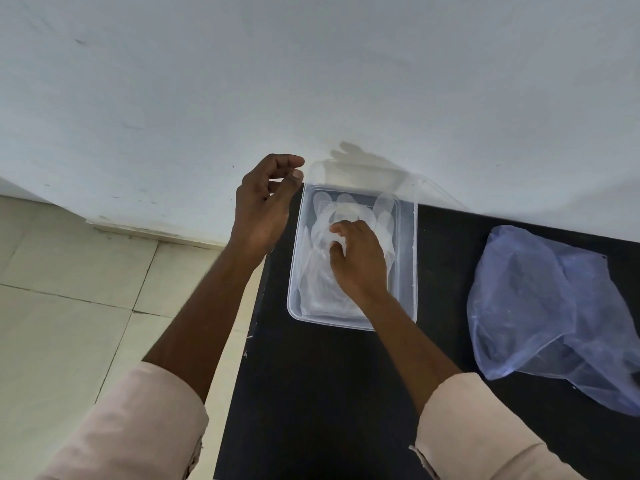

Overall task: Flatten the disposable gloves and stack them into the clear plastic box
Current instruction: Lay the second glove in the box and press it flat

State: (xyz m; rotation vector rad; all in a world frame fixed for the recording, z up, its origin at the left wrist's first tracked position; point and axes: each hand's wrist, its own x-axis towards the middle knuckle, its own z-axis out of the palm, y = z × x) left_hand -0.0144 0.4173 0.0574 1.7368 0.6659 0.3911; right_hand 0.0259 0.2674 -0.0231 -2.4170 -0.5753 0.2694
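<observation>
The clear plastic box (408, 258) sits on a black table (329, 393), close to the wall. Several translucent disposable gloves (349, 209) lie flat inside it, fingers pointing toward the wall. My right hand (360, 261) is inside the box on top of the stack, its fingertips curled and pinching the top glove. My left hand (265, 206) hovers at the box's far left corner with its fingers loosely curled. Its thumb is beside a clear lid (360, 173) that stands behind the box. Whether the left hand grips the lid is unclear.
A crumpled bluish plastic bag (540, 306) lies on the table to the right of the box. A white wall (311, 81) rises directly behind. The table's left edge drops to a tiled floor (69, 289).
</observation>
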